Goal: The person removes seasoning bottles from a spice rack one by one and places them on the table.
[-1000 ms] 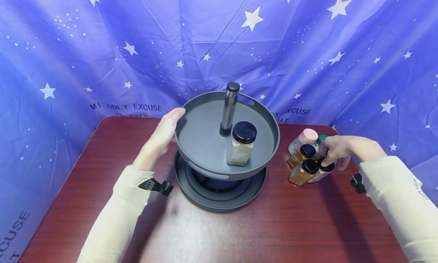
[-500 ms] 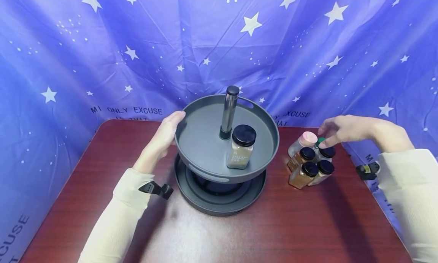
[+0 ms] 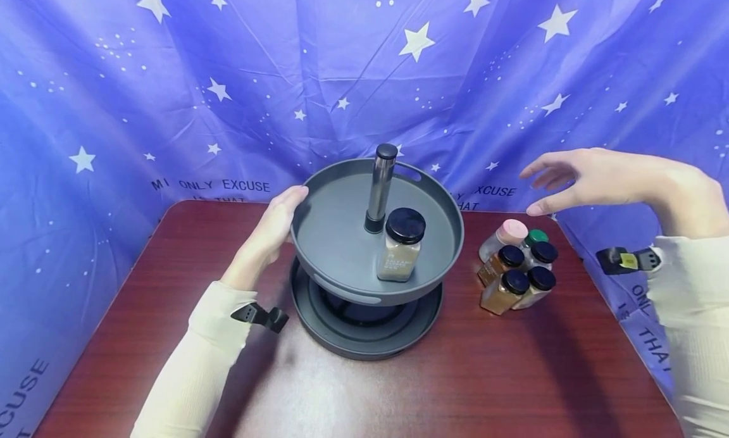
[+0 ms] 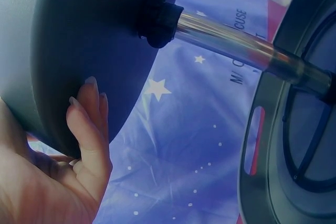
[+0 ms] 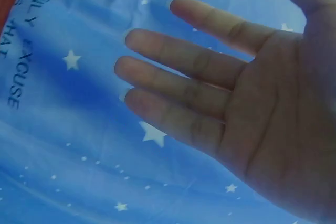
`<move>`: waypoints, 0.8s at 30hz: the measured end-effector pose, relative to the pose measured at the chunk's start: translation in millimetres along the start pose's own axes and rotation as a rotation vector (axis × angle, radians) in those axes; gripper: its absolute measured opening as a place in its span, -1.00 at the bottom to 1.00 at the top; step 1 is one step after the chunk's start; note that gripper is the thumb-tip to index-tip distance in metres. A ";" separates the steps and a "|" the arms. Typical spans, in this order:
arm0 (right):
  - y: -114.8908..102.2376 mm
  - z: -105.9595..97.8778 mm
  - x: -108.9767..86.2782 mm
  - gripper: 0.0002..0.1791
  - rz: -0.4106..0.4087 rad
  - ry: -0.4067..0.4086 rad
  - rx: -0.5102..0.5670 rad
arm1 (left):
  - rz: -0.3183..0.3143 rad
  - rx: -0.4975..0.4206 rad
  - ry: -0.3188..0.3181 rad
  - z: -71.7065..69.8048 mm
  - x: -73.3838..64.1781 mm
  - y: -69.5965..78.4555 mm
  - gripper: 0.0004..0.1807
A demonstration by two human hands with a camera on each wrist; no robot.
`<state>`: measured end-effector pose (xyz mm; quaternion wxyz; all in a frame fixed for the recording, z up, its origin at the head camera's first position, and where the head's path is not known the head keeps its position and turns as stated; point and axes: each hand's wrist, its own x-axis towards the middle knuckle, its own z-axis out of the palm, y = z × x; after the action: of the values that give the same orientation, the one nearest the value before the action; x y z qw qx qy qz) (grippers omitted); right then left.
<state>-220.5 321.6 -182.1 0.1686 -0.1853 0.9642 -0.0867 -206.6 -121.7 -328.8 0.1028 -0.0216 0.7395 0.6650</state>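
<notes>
My left hand [image 3: 270, 226] grips the left rim of the upper tier [image 3: 333, 235] of a dark grey two-tier turntable organizer. In the left wrist view, several fingers [image 4: 89, 124] lie against that tier's underside, and a metal pole [image 4: 226, 38] leads down to the lower tier [image 4: 257, 198]. A square glass seasoning jar [image 3: 397, 261] with a black lid stands upright on the upper tier, right of the centre post [image 3: 380, 185]. Raised above the group of jars, my right hand [image 3: 615, 178] holds nothing. Its fingers are spread and nearly straight in the right wrist view.
Right of the organizer, several jars stand close together on the red-brown table [image 3: 455, 375]. They include a pink-capped bottle [image 3: 504, 238], a green-capped one [image 3: 536, 237] and black-lidded jars [image 3: 504, 292]. A blue star-printed curtain [image 3: 353, 64] hangs behind the table.
My right hand has left the jars, rising and moving right, its fingers straightening. My left hand stays on the upper tier, and the jar on it has not moved.
</notes>
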 end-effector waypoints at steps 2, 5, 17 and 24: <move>-6.3 -1.9 -1.2 -0.26 -0.010 -0.001 -0.015 | 0.002 0.001 -0.001 0.0 -0.1 -0.1 -0.43; -16.1 -3.0 -3.3 -0.23 -0.026 -0.007 -0.042 | 0.003 0.002 -0.004 0.0 -0.1 -0.2 -0.43; -49.5 -7.8 -5.7 -0.13 -0.072 -0.045 -0.042 | 0.003 -0.001 -0.008 -0.9 0.3 0.5 -0.42; -63.4 -6.6 -2.6 -0.11 -0.106 -0.071 0.000 | 0.004 0.006 -0.008 -0.6 1.5 0.2 -0.42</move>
<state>-199.7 265.3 -160.7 0.1977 -0.2392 0.9465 -0.0887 -208.2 -122.2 -328.8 0.1047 -0.0172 0.7410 0.6630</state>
